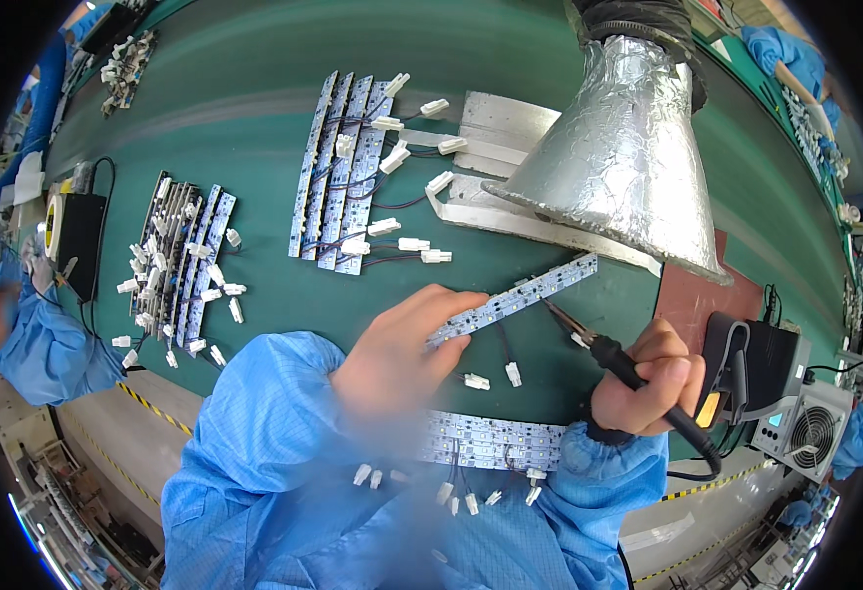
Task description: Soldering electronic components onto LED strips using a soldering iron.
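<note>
My left hand (pixel 407 344) pinches one end of a narrow white LED circuit board strip (pixel 525 298), tilted up to the right over the green bench. In my right hand (pixel 653 382) is a soldering iron (pixel 616 360) with a black handle. Its metal tip points at the strip's lower edge near the middle; whether it touches, I cannot tell. White plug connectors (pixel 513 374) hang on short wires below the strip. Close to my body lie several more LED strips (pixel 495 441), partly covered by my left sleeve.
A foil-wrapped fume hood (pixel 613 157) stands at the right, beside a metal bracket (pixel 505 128). Wired strips lie at centre (pixel 338 177) and in a left stack (pixel 180 256). A black soldering station (pixel 756 359) is at the right. Other people (pixel 43 324) sit nearby.
</note>
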Demonstrator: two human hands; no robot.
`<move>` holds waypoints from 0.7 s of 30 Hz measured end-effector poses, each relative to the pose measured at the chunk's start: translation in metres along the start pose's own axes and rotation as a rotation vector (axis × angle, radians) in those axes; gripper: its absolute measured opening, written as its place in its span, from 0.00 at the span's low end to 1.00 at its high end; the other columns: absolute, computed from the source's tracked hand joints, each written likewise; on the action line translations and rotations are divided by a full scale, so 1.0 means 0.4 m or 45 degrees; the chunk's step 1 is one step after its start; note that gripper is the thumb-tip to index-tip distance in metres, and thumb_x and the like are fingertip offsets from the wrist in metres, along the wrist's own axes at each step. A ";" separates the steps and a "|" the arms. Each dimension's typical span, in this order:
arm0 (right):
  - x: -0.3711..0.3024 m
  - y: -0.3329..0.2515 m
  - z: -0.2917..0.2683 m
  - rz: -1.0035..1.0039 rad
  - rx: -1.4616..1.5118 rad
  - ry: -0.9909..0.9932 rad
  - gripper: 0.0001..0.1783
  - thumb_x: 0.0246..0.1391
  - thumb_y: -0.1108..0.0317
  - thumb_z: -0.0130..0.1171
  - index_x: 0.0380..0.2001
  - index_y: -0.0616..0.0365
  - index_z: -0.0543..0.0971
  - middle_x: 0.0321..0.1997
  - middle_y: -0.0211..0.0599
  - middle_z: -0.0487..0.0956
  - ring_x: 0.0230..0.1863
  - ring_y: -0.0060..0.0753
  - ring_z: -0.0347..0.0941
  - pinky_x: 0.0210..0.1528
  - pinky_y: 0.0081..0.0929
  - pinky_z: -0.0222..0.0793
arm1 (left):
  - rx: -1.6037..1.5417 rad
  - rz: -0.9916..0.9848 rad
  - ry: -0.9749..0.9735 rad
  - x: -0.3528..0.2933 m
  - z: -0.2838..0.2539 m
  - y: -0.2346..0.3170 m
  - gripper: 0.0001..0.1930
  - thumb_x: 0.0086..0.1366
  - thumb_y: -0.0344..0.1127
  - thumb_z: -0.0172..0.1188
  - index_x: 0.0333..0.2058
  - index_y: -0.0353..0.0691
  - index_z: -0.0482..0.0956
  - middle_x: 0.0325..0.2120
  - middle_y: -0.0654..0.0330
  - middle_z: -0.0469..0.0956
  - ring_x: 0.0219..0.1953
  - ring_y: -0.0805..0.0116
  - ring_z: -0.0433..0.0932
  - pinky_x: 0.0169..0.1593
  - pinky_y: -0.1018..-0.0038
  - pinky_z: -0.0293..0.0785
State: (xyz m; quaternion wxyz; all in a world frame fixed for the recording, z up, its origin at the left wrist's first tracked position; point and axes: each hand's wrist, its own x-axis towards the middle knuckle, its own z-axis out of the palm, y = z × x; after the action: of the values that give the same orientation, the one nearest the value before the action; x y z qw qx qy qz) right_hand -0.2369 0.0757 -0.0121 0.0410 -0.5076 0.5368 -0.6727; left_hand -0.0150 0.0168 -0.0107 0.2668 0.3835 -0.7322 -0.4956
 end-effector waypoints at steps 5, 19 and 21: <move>0.049 0.018 -0.040 0.045 0.086 0.344 0.21 0.63 0.67 0.42 0.15 0.54 0.56 0.10 0.30 0.53 0.13 0.23 0.46 0.19 0.26 0.44 | 0.001 0.009 0.004 0.002 -0.010 -0.003 0.20 0.56 0.19 0.62 0.49 0.30 0.77 0.39 0.48 0.79 0.40 0.53 0.80 0.45 0.68 0.75; 0.052 0.058 -0.042 0.085 -0.030 0.313 0.20 0.63 0.65 0.44 0.17 0.55 0.56 0.11 0.31 0.54 0.14 0.21 0.46 0.18 0.24 0.44 | 0.036 0.010 0.003 -0.008 -0.010 -0.006 0.20 0.56 0.18 0.64 0.49 0.30 0.78 0.39 0.48 0.80 0.39 0.54 0.81 0.44 0.69 0.75; 0.052 0.058 -0.041 0.090 -0.005 0.301 0.20 0.63 0.65 0.44 0.17 0.55 0.56 0.11 0.31 0.54 0.14 0.21 0.46 0.18 0.24 0.44 | 0.053 0.035 0.020 -0.007 -0.009 -0.007 0.21 0.55 0.18 0.64 0.49 0.30 0.78 0.39 0.48 0.79 0.39 0.54 0.81 0.44 0.69 0.75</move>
State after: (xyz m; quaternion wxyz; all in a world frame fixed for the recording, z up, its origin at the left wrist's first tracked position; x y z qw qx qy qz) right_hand -0.2700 0.0645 -0.0150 0.0000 -0.4055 0.5569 -0.7249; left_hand -0.0098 0.0168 -0.0122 0.2712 0.3827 -0.7454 -0.4736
